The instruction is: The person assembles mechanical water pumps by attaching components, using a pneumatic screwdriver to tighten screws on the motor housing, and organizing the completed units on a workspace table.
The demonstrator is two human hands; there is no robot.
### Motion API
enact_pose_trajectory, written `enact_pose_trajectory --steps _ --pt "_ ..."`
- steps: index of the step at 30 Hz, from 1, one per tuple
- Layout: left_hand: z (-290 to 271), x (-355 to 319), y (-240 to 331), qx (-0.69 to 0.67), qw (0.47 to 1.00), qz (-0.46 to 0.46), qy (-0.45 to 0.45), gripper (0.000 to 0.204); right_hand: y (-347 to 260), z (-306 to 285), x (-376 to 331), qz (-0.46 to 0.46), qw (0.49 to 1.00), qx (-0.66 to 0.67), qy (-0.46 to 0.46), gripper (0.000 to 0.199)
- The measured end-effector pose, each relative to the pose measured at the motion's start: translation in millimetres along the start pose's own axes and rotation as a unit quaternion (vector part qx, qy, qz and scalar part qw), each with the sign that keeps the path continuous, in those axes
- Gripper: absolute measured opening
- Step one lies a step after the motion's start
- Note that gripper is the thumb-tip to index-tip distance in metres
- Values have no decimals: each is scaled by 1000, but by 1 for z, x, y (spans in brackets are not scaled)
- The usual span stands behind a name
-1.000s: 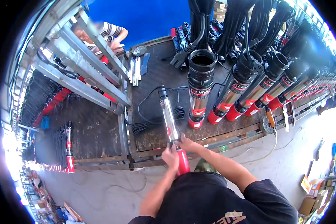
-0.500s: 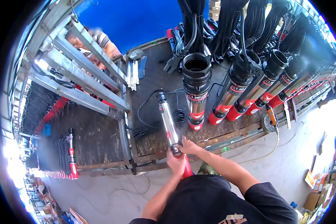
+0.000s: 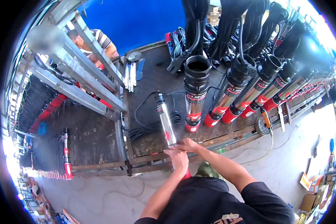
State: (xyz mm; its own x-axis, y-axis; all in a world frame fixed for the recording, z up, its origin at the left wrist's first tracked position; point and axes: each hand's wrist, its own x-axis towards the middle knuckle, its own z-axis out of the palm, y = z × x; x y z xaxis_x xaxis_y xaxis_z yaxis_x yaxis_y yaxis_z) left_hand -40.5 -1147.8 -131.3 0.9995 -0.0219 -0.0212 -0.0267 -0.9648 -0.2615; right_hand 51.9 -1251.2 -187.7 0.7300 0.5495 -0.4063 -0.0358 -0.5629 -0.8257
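From the head camera, looking down, both of the person's hands meet on a slim steel pump [image 3: 166, 121] with a black top and a red base, which stands tilted at the front edge of the dark desk [image 3: 153, 78], its top leaning away from the person. The left hand [image 3: 179, 159] wraps the lower part of the tube, its grip pressed tight around the pump just above the red end. The right hand [image 3: 188, 145] lies just beside it on the tube, fingers curled on the steel; whether that grip fully circles the pump I cannot tell. A black cable [image 3: 145, 130] runs from the pump's top and lies coiled on the desk beside it.

Behind the pump, a row of larger pumps [image 3: 227, 97] with steel bodies and red bases leans along the desk toward the right, the nearest one [image 3: 195, 93] showing an open black mouth. Bundles of black cords [image 3: 220, 30] hang above them. To the left, grey metal rails [image 3: 78, 74] cross the desk, and another person [image 3: 97, 41] in a striped shirt bends behind them. A red-ended pump [image 3: 66, 153] lies at the far left.
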Motion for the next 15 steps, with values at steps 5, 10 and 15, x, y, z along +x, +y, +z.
enact_pose_trajectory --steps 5,10,15 --pt "13 14 -65 -501 843 -173 -86 26 0 -3 -7 8 987 154 -41 49" --pt "59 36 -61 -819 470 -225 -240 34 20 -15 -6 51 966 240 -80 44" --pt "43 31 -12 -769 518 -338 -163 57 32 -48 -79 -4 978 -61 199 53"
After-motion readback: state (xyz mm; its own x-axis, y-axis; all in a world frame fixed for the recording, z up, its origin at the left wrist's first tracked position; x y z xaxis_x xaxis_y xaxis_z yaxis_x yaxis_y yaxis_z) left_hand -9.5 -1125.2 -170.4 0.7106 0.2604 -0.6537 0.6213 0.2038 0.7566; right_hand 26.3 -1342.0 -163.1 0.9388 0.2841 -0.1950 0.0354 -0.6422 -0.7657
